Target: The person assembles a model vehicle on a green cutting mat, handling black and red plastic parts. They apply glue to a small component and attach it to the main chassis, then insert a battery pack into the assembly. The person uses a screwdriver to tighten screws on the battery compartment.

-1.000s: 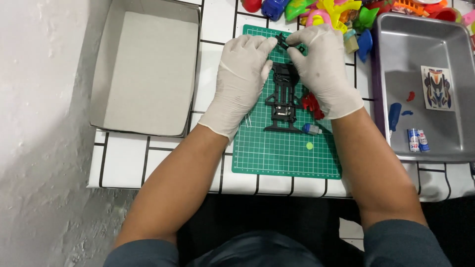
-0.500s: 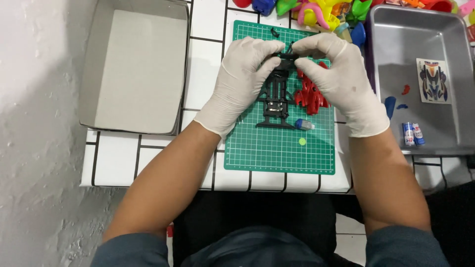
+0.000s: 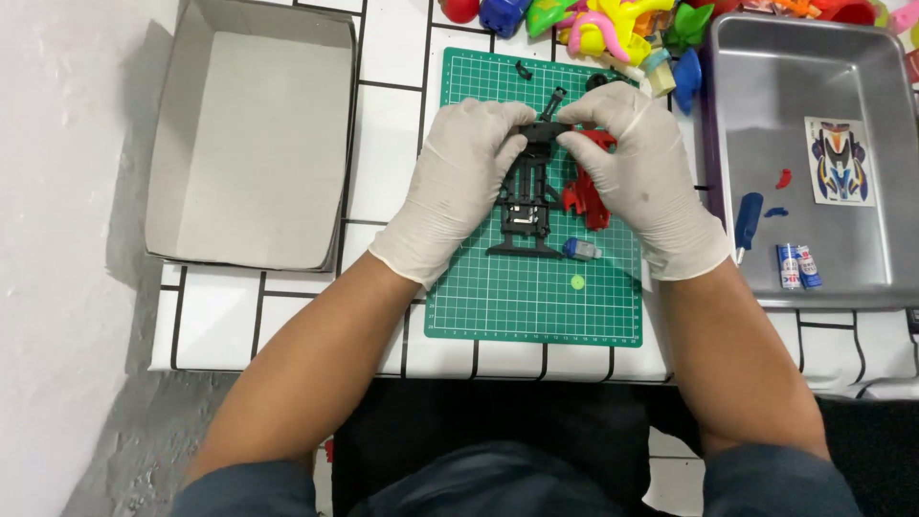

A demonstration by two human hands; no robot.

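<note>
2 gloved hands, left hand [image 3: 462, 182] and right hand [image 3: 641, 177], pinch the far end of a black toy-car chassis [image 3: 528, 196] over the green cutting mat [image 3: 536, 306], apparently mid-fitting; next, firm aligned pressure

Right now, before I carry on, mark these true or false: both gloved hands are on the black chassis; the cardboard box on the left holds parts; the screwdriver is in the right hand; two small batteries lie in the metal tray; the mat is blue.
1. Both hands, left hand and right hand, grip the black chassis: true.
2. The cardboard box holds parts: false, nothing shows inside it.
3. The screwdriver is in the right hand: false, it lies in the metal tray.
4. Two batteries lie in the tray: true.
5. The cutting mat is blue: false, it is green.
</note>
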